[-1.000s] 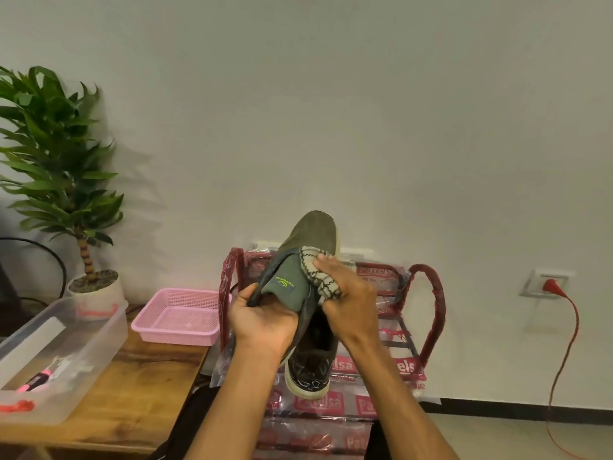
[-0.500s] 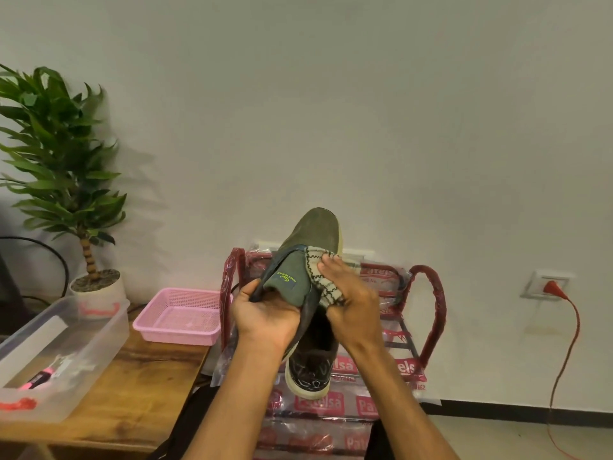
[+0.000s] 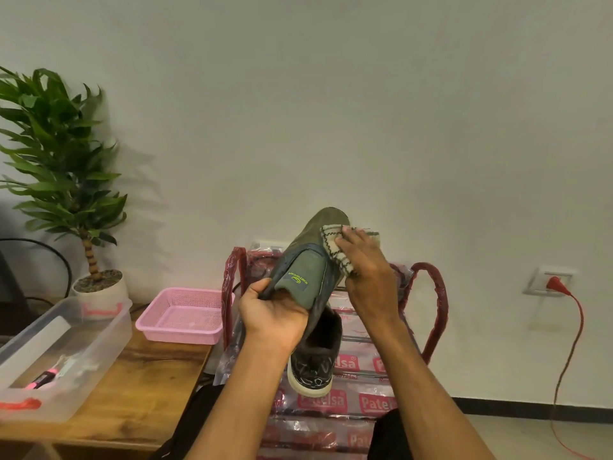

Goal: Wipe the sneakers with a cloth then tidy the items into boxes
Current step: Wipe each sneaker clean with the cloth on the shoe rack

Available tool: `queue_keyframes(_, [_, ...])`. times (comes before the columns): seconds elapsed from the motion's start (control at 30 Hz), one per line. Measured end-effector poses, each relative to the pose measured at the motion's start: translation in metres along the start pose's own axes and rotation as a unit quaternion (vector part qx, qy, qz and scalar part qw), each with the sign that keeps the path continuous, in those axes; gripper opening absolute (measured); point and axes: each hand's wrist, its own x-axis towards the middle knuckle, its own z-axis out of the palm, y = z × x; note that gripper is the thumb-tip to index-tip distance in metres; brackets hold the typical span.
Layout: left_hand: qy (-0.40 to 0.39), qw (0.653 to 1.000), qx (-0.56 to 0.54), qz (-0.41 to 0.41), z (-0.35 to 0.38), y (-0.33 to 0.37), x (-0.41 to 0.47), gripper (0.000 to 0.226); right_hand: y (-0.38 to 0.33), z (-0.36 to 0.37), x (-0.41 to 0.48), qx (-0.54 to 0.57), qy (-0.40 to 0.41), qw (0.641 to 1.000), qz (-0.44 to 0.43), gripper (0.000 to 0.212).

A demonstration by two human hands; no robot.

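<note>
My left hand [image 3: 275, 313] grips an olive-green sneaker [image 3: 306, 252] by its tongue and collar, holding it up with the toe pointing away toward the wall. My right hand [image 3: 368, 273] presses a cream cloth with dark stitched edges [image 3: 335, 240] against the sneaker's right side, near the toe. A second, dark sneaker with a pale sole [image 3: 315, 363] sits below on the red shoe rack [image 3: 434, 313], partly hidden by my left wrist.
At the left, a wooden table [image 3: 146, 383] carries a pink mesh basket [image 3: 182, 315], a clear plastic box [image 3: 63, 353] holding small items, and a potted plant [image 3: 63, 167]. A red cable [image 3: 570, 343] hangs from a wall socket on the right.
My right hand slid the cloth up the sneaker from beside the tongue toward the toe. The left hand kept its hold on the shoe.
</note>
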Motion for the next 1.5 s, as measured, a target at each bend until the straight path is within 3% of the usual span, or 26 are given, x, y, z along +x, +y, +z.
queue_keyframes(0.1, [-0.006, 1.000, 0.024, -0.005, 0.000, -0.003, -0.004, 0.034, -0.009, 0.001, 0.005, 0.028, 0.020, 0.996, 0.079, 0.069])
queue_keyframes(0.17, [-0.018, 0.999, 0.032, -0.003, 0.003, -0.003, -0.005, 0.032, -0.020, 0.003, 0.000, 0.067, 0.010, 0.994, 0.080, 0.074])
queue_keyframes(0.33, [-0.059, 0.997, 0.053, 0.004, 0.007, 0.000, -0.008, 0.049, -0.020, 0.004, -0.011, 0.121, -0.060, 0.991, 0.004, 0.074])
queue_keyframes(0.6, [-0.058, 0.996, 0.072, -0.006, 0.008, -0.003, -0.013, 0.056, 0.002, -0.002, 0.008, -0.037, -0.033, 0.991, -0.126, 0.048])
queue_keyframes(0.7, [-0.052, 0.994, 0.096, -0.004, 0.005, -0.006, -0.015, 0.045, 0.012, -0.006, 0.018, -0.069, -0.010, 0.995, -0.073, 0.046])
queue_keyframes(0.83, [-0.032, 0.992, 0.125, -0.006, -0.003, -0.008, -0.013, 0.036, 0.012, -0.009, 0.023, -0.017, 0.026, 0.997, 0.069, 0.061])
queue_keyframes(0.93, [-0.041, 0.989, 0.141, -0.013, -0.006, -0.010, -0.013, 0.036, -0.001, -0.009, 0.022, 0.008, 0.002, 0.994, 0.110, 0.065])
queue_keyframes(1.03, [-0.048, 0.986, 0.158, -0.021, -0.004, -0.008, -0.014, 0.035, -0.024, -0.004, 0.006, 0.061, -0.067, 0.991, 0.097, 0.065])
queue_keyframes(1.13, [-0.058, 0.984, 0.170, -0.002, -0.003, -0.003, -0.012, 0.038, -0.028, -0.004, -0.013, 0.088, -0.137, 0.987, 0.013, 0.070])
queue_keyframes(1.23, [-0.070, 0.978, 0.194, -0.002, -0.008, -0.002, -0.014, 0.049, -0.005, -0.006, -0.008, 0.013, -0.105, 0.994, -0.027, 0.065])
queue_keyframes(1.4, [-0.100, 0.958, 0.268, 0.008, -0.009, -0.008, -0.013, 0.037, -0.024, -0.008, 0.000, 0.047, -0.045, 0.988, 0.138, 0.066])
queue_keyframes(1.5, [-0.104, 0.945, 0.308, 0.024, -0.008, -0.007, -0.011, 0.027, -0.041, -0.008, -0.010, 0.147, -0.093, 0.980, 0.100, 0.067])
